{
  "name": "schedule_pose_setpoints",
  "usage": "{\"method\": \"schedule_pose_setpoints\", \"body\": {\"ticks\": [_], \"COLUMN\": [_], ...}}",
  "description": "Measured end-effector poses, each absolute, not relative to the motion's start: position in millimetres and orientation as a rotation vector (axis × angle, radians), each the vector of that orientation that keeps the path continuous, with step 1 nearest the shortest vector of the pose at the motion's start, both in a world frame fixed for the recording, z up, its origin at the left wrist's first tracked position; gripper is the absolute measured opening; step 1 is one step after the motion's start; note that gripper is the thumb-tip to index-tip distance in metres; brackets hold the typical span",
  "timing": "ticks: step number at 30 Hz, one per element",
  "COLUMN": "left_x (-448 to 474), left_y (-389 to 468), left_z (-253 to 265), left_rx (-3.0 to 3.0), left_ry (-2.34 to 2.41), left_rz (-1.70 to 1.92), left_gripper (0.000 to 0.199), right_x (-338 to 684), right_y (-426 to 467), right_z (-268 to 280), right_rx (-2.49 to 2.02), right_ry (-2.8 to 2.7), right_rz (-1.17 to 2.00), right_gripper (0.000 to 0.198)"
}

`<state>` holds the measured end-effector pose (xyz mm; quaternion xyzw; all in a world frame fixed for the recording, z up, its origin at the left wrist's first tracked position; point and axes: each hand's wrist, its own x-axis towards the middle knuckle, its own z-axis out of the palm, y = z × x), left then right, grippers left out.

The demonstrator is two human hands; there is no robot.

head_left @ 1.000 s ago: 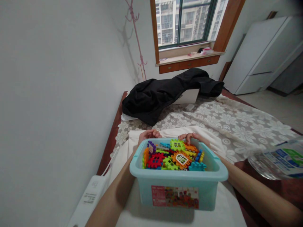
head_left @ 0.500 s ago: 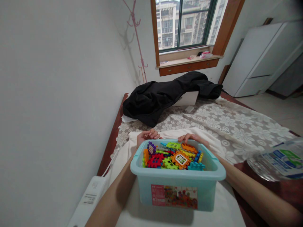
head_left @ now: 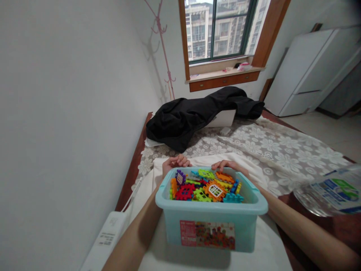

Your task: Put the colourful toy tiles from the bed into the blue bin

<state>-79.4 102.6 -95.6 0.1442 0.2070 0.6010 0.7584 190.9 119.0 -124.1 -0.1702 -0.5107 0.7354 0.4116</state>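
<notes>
A light blue plastic bin stands on the white cloth in front of me, with a picture label on its near side. It is filled with colourful interlocking plastic blocks, among them an orange block with a white window, a red block and a purple block. My left hand rests behind the bin's far left corner, its fingers loosely curled with nothing visible in them. At the far rim, toward the right, lies my right hand, fingers stretched out and touching the edge. The bin partly hides both hands.
A black cloth lies over a white box on the floral bedcover. A clear plastic bottle stands at right, a white power strip at lower left. The wall runs along the left.
</notes>
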Motion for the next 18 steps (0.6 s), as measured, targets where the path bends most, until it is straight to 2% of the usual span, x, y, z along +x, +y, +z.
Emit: {"method": "schedule_pose_setpoints", "body": {"ticks": [10,15,18], "left_x": [-78,-79,-78], "left_y": [103,103,102], "left_z": [-93,-98,-104], "left_rx": [0.342,0.400,0.402], "left_ry": [0.510,0.537,0.636], "left_rz": [1.393,1.391,1.444], "left_gripper": [0.032,0.025,0.014], "right_x": [193,190,187], "right_y": [124,128,126], "right_z": [-136,-143,-142], "right_rx": [-0.463,-0.436,-0.453], "right_ry": [-1.310,-1.251,-1.160], "right_rz": [1.828,1.847,1.868], "right_gripper": [0.032,0.031,0.033]}}
